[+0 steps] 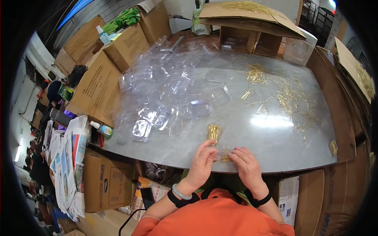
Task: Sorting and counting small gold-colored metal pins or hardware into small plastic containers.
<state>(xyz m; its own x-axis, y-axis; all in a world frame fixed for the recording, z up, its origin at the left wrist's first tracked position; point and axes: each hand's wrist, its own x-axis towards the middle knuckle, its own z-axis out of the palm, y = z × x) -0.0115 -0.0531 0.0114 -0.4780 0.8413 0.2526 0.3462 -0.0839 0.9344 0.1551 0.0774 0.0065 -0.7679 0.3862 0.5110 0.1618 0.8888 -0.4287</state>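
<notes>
A small loose bunch of thin gold metal sticks (225, 157) lies at the table's near edge, between my two hands. My left hand (202, 160) is on its left side, fingers apart and bent, the index finger reaching up to a denser gold bundle (214, 133). That bundle seems to sit in a clear plastic box, though its walls are hard to make out. To the right, my right hand (246, 163) has its fingers stretched out close together, and their tips touch the loose bunch. Part of the bunch is hidden by the fingers.
Clear plastic boxes (161, 116) cover the left of the grey table (236, 126). Gold sticks (289, 96) lie scattered at the right. Cardboard boxes (96, 88) border the left, a cardboard shelf (252, 37) the back, and another small gold bundle (333, 147) the right edge.
</notes>
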